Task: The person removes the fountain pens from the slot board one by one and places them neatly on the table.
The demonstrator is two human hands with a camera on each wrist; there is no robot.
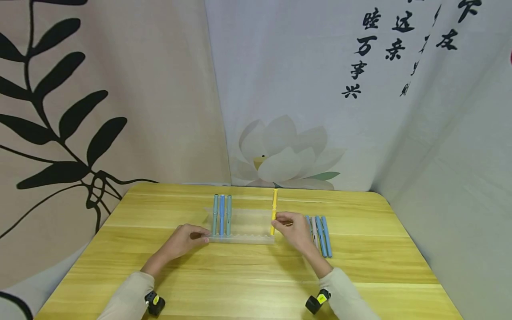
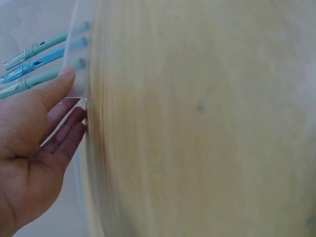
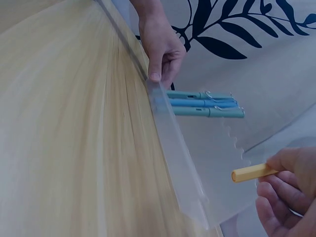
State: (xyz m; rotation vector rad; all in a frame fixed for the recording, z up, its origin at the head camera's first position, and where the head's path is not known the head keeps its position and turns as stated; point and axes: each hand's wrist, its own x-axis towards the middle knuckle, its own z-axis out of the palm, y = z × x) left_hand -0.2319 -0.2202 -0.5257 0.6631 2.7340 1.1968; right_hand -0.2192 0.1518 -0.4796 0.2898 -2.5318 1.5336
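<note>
A clear pen rack (image 1: pixel 252 240) with scalloped notches stands on the table. Two teal pens (image 1: pixel 229 218) and a blue pen (image 1: pixel 222 218) between them sit side by side at its left end. My left hand (image 1: pixel 185 242) holds the rack's left front corner, the thumb (image 2: pixel 64 81) pressed on the front wall. With thumb and fingers, my right hand (image 1: pixel 295 230) pinches a yellow pen (image 1: pixel 274 204) at the rack's right end. In the right wrist view the yellow pen's bare end (image 3: pixel 247 173) points toward the front wall, apart from it.
Right of the rack, behind my right hand, several pens lie in a row on the wooden table (image 1: pixel 240 284): blue pens (image 1: pixel 326 238) and a pale grey pen (image 1: pixel 315 231). A printed cloth (image 1: pixel 304 80) hangs behind the table's far edge.
</note>
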